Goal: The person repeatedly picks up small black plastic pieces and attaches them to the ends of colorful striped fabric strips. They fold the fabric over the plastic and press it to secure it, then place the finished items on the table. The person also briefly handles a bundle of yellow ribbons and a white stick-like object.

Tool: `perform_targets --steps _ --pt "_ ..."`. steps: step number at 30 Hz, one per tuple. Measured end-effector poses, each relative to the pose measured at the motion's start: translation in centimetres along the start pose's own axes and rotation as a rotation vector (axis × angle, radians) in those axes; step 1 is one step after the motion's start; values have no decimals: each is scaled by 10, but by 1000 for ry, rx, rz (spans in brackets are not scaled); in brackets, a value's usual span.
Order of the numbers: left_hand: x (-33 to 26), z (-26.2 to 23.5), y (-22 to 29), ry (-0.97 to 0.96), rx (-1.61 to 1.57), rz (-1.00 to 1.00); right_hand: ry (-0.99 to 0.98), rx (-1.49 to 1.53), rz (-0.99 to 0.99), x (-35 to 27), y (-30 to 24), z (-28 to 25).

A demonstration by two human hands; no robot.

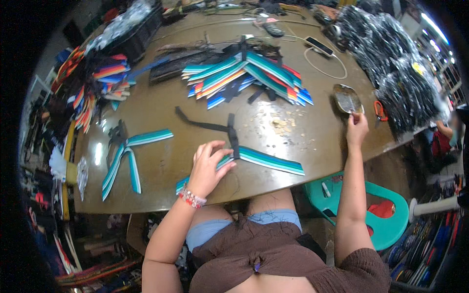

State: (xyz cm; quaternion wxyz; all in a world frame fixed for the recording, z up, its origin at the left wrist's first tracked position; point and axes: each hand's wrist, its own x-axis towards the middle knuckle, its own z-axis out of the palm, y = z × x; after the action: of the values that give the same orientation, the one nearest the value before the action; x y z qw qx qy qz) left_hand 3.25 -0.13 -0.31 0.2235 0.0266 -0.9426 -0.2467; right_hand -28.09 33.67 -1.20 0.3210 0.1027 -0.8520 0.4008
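Fingertips of the left hand (207,163) arch over the middle of a teal-and-white striped strap (273,163), thumb on the near side, fingers on the far side, a narrow gap between them. Are they pinching it or just pinning it? From where I'm standing, I can't tell! Right there, beside the fingertips, a black band (232,136) meets the strap, its loose tail trailing away up the table (156,166). And look at those stripes, one length under the wrist, the other slanting off to the right.

Over on the far right, the right hand (357,128) is out at full stretch, fingers drawn close together at the near rim of a shallow dish (348,97). Anything small between them? Too fine to make out.

So how far along are we? One striped strap with black band is under the hand, looking only part-worked to me, those ends lying loose. Left of it sits another striped piece (149,136), gathered at a dark knot, and whether that one is finished I couldn't swear. Further up, a heap of striped straps (220,73) fans across the table, plenty of it, though made or waiting is hard to judge. Pale little bits (283,124) lie scattered between, with orange-handled scissors (380,111) beyond the dish.
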Motion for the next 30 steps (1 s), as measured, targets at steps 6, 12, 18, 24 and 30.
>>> perform_targets --steps 6,12,18,24,30 --pt "14 6 -8 60 -49 -147 -266 663 16 -76 -143 11" --pt "25 20 -19 82 107 -67 -792 639 149 -156 -212 63" --pt "24 27 -29 96 108 -47 -805 502 -17 -169 -207 71" --pt "24 26 -30 167 23 -15 -751 540 20 -168 -206 72" --pt "26 20 -33 236 -154 -53 -742 445 131 -163 -201 65"
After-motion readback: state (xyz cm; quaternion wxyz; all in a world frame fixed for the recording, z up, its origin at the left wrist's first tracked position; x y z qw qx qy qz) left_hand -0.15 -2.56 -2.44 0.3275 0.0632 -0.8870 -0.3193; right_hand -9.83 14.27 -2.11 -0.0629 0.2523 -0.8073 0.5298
